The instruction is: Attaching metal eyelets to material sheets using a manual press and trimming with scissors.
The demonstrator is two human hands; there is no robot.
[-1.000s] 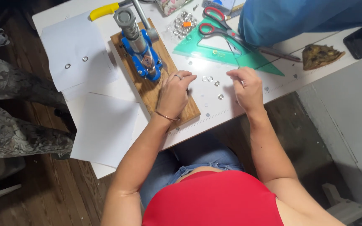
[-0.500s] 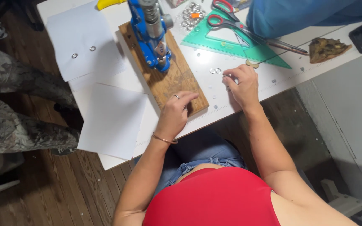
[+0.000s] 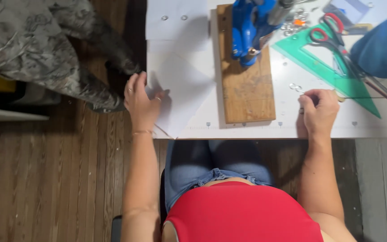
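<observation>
**Hands at a bench press: small metal rings and loose paper**

The right hand (image 3: 320, 113) is pinching its fingertips together over the small silver metal eyelet rings (image 3: 294, 86), which are lying loose on the white worktable (image 3: 372, 123) just to the right of the rectangular wooden base board (image 3: 246, 87). Whether a ring is actually sitting between the fingertips cannot be told. Judged by their look, these rings are light, rigid and smooth, likely to skid or scatter, and best taken by the rim between thumb and forefinger.

The left hand (image 3: 140, 104) is resting flat, fingers spread, on the edge of a white paper sheet (image 3: 180, 87) well to the left of the board; the thin sheet is probably limp and easily creased.

The blue metal hand press (image 3: 251, 28) is standing on the far end of the board. Right of the board, a green transparent plastic set square (image 3: 325, 67) is lying beneath red-handled scissors (image 3: 332, 33). Further left, a grey patterned cloth (image 3: 45, 49) is hanging above the dark wooden floor (image 3: 45, 188).
</observation>
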